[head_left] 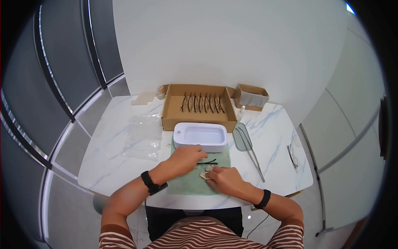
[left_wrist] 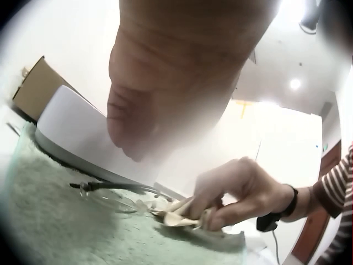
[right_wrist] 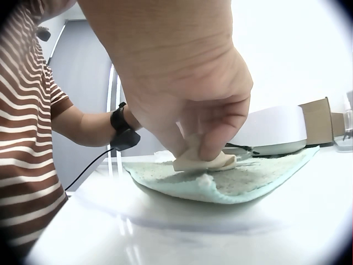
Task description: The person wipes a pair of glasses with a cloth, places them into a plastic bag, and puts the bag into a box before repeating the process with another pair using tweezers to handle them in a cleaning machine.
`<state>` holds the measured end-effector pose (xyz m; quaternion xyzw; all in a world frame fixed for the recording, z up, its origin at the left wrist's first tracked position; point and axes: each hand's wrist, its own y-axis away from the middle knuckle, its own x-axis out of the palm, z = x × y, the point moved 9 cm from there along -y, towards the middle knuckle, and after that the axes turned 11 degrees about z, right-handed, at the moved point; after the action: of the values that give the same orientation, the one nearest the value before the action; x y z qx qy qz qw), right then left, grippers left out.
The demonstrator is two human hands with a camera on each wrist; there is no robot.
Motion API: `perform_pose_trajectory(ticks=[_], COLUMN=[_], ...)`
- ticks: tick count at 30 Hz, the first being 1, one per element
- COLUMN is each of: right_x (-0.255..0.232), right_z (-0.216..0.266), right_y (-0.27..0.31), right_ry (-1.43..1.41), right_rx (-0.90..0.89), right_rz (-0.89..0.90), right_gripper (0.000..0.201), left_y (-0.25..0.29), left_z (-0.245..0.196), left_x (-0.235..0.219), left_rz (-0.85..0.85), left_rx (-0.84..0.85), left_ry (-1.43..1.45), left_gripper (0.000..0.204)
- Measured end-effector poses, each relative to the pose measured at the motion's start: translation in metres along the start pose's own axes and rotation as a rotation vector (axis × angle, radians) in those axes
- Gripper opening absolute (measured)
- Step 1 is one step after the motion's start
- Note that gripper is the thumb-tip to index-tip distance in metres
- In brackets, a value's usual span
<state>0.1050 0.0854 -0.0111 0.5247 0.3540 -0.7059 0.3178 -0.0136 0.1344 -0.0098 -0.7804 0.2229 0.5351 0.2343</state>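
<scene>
On a green cloth (head_left: 186, 184) lies a pair of glasses (head_left: 207, 162) with dark temples and clear lenses; they also show in the left wrist view (left_wrist: 116, 186). My right hand (head_left: 227, 181) pinches a crumpled beige cloth (right_wrist: 204, 161) beside the lenses, close to the green towel's surface. My left hand (head_left: 188, 157) hovers between the glasses and a white cleaner basin (head_left: 200, 148), its fingers bent loosely and nothing visible in them. In the left wrist view the left fingertips are blurred, above the towel.
Behind the basin, a cardboard tray (head_left: 174, 103) holds several glasses in a row. Around it are a small box (head_left: 251, 103), a spray bottle (head_left: 241, 113), a jar (head_left: 161, 93) and clear plastic bags (head_left: 143, 139). Tweezers (head_left: 256, 161), a grey-green dish (head_left: 239, 143) and other glasses (head_left: 293, 157) lie rightward.
</scene>
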Motion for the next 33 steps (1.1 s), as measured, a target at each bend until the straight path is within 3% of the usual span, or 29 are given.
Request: perform_pose_trajectory(ticks=[5,7,10,14,17,19,20,22,23,25,33], right_x=[-0.027,-0.031,-0.036,-0.037,-0.039,-0.041,-0.046,-0.054,-0.054,-0.065,-0.042], right_z=[-0.023,-0.030,-0.038,-0.046,-0.054,-0.058,-0.062,-0.068,-0.070,-0.071,-0.054], right_y=[0.035,0.046,0.058,0.067,0.071,0.071,0.070,0.065,0.061,0.052,-0.019], right_ry=[-0.037,-0.053,-0.082,-0.128,-0.143,-0.149,-0.188,-0.277,-0.278,-0.294,-0.486], right_rx=[0.155,0.202,0.231,0.255,0.261,0.262,0.268,0.306,0.298,0.209,0.188], right_rz=[0.052,0.056,0.019,0.016,0.008,0.010,-0.013,-0.029,-0.025,-0.162,-0.054], right_gripper=[0.016,0.016,0.016,0.015,0.015,0.015,0.015,0.015,0.015,0.015,0.018], left_y=[-0.026,-0.030,-0.040,-0.049,-0.051,-0.048,-0.043,-0.037,-0.031,-0.020,0.028], left_z=[-0.035,-0.047,-0.056,-0.057,-0.054,-0.058,-0.060,-0.044,-0.042,-0.024,0.017], left_x=[0.002,0.019,0.029,0.036,0.038,0.016,0.015,0.008,0.009,0.010,0.028], left_rz=[0.197,0.336,0.418,0.513,0.509,0.360,0.364,0.340,0.338,0.306,0.125], left_rx=[0.273,0.432,0.546,0.560,0.510,0.426,0.421,0.215,0.206,0.059,-0.260], left_ry=[-0.104,-0.315,-0.446,-0.554,-0.507,-0.326,-0.322,-0.213,-0.212,-0.145,0.190], left_gripper=[0.028,0.027,0.024,0.019,0.014,0.010,0.010,0.010,0.010,0.012,0.019])
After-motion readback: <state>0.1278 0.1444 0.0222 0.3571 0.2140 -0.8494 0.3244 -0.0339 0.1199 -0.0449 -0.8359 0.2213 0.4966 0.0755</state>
